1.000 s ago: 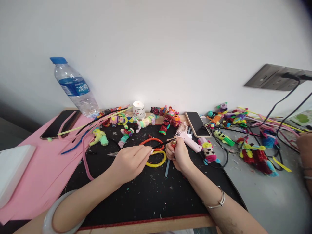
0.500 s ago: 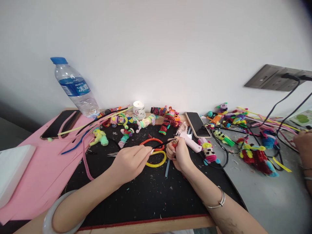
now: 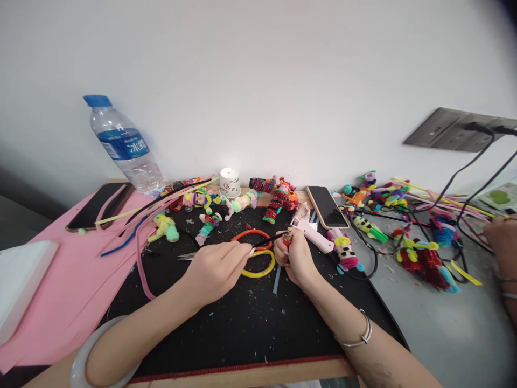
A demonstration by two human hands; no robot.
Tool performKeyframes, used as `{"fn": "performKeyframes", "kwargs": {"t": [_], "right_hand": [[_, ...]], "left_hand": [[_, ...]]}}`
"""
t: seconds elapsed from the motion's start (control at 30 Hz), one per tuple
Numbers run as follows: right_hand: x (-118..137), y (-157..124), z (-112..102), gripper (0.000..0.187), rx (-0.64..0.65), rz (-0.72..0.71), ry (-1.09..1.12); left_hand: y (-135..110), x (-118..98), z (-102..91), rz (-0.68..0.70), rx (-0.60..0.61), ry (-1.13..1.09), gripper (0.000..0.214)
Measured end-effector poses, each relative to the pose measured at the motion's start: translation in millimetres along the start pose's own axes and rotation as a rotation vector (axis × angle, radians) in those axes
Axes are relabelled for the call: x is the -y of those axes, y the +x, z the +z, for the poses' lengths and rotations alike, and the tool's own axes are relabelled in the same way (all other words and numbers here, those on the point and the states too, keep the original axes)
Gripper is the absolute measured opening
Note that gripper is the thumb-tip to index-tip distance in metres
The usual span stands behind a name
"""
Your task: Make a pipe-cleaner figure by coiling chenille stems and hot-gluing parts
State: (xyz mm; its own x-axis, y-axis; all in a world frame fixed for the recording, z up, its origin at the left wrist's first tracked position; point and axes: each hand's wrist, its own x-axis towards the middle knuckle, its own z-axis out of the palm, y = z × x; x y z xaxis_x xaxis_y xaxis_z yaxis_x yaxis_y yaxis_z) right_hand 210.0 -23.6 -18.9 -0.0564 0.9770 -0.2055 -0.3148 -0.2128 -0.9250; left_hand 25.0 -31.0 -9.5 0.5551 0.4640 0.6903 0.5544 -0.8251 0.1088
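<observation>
In the middle of the view my left hand (image 3: 220, 269) is closed, pinching a thin black pipe cleaner (image 3: 266, 240) that reaches right. My right hand (image 3: 297, 256) is a fist around what looks like a small red lighter (image 3: 287, 240), its metal end up. The pipe cleaner's tip meets the lighter's top; I see no flame. Below and between the hands lie scissors (image 3: 258, 274) with one red and one yellow handle loop. Just behind my right hand rests a pale pink glue gun (image 3: 315, 234). A bluish strip (image 3: 277, 279) shows by my right fingers.
Pipe-cleaner dolls (image 3: 278, 202) and a paper cup (image 3: 230, 182) line the back of the black mat (image 3: 250, 334). A phone (image 3: 326, 206) lies behind the glue gun. A water bottle (image 3: 121, 145) leans at left. Another person's hand (image 3: 501, 234) is at far right, near hanging cables (image 3: 464, 178).
</observation>
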Motion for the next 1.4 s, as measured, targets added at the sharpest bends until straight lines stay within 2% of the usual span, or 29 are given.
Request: {"fn": "performKeyframes", "kwargs": {"t": [0.27,0.57,0.77,0.93,1.23,1.4], "right_hand": [[-2,0,1,0.035,0.016,-0.039,-0.041],[-4,0,-2,0.042,0.031,-0.028,-0.038],[-2,2,-3,0.054,0.061,0.03,0.025],[0,1,-5,0.057,0.081,0.052,0.14],[1,-2,-2,0.053,0.04,0.003,0.188],[1,-4,-2,0.05,0.039,-0.11,0.149]], "left_hand": [[0,0,0.7,-0.003,-0.014,-0.005,0.009],[1,-1,-0.6,-0.005,-0.013,-0.001,0.01],[2,0,-0.5,-0.024,-0.024,-0.012,0.009],[1,1,-1.7,-0.022,-0.053,-0.019,0.01],[1,8,-4.3,-0.036,-0.08,0.085,0.011],[6,11,-12.3,-0.06,-0.131,0.141,0.013]]}}
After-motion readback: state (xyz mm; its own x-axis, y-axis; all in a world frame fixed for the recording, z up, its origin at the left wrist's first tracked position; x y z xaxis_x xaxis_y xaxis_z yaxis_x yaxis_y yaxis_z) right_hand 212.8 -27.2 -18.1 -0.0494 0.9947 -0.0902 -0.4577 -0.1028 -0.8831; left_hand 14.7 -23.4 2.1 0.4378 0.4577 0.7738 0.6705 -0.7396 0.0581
